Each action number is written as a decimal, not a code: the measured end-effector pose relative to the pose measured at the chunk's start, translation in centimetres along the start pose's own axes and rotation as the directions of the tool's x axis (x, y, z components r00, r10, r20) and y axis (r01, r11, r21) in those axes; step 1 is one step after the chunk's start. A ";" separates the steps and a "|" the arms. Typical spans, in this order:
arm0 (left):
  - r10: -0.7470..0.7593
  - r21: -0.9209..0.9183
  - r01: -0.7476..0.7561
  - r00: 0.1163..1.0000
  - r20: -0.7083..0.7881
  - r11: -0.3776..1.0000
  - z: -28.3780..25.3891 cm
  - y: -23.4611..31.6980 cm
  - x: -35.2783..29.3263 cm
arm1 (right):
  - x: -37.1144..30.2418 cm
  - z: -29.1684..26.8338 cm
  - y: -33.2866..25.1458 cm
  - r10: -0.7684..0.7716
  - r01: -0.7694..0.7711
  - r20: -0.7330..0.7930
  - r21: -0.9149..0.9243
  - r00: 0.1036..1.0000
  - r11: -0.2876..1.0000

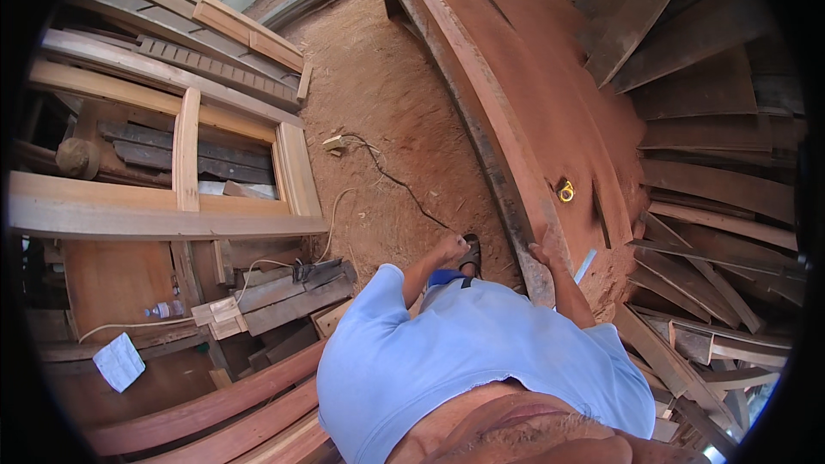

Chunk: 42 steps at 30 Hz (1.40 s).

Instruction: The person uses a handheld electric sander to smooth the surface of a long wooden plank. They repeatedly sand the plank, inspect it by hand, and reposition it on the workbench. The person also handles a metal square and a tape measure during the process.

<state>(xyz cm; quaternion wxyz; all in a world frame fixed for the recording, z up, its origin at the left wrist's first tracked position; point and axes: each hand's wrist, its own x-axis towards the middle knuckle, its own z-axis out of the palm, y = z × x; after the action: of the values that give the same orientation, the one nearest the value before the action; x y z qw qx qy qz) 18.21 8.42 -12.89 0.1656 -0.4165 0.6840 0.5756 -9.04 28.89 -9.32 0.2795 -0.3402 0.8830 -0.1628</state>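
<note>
Surface (563, 112), broad and dusted reddish, spreads right of a long wooden beam (487, 90) — which runs from the top edge down to the person's right side. Left, a pale wooden frame (163, 222). The right hand (552, 253) touches the beam's near end, grip unclear; the left hand (450, 248) looks curled — contents unclear. Tape measure (565, 192), yellow, lies beyond.
</note>
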 end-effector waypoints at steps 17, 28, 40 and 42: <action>0.233 -0.943 -0.239 0.955 -0.185 0.230 4.1 8.9 -8.5 | -10.6 -5.2 -11.8 -0.310 0.064 0.371 0.546 0.875 0.835; 0.842 -0.897 0.305 0.526 -0.121 -0.320 3.1 24.8 -15.9 | -24.4 -29.5 -21.6 -0.740 0.802 -0.310 0.202 0.597 0.562; 0.904 -0.960 0.031 0.345 -0.252 -0.279 -3.5 39.3 -29.9 | -22.9 -33.5 -30.1 -0.774 0.978 -0.633 -0.157 0.008 0.139; 0.878 -0.949 -0.105 0.360 -0.316 -0.298 -4.3 40.0 -30.5 | -23.3 -34.4 -31.2 -0.756 0.973 -0.654 -0.160 0.022 0.166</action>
<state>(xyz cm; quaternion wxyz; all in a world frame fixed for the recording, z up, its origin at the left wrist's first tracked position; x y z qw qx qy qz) 7.14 15.63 35.85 -0.2569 0.1804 0.1280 0.9408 0.35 26.03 41.67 -0.1302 -0.6867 0.4622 -0.5457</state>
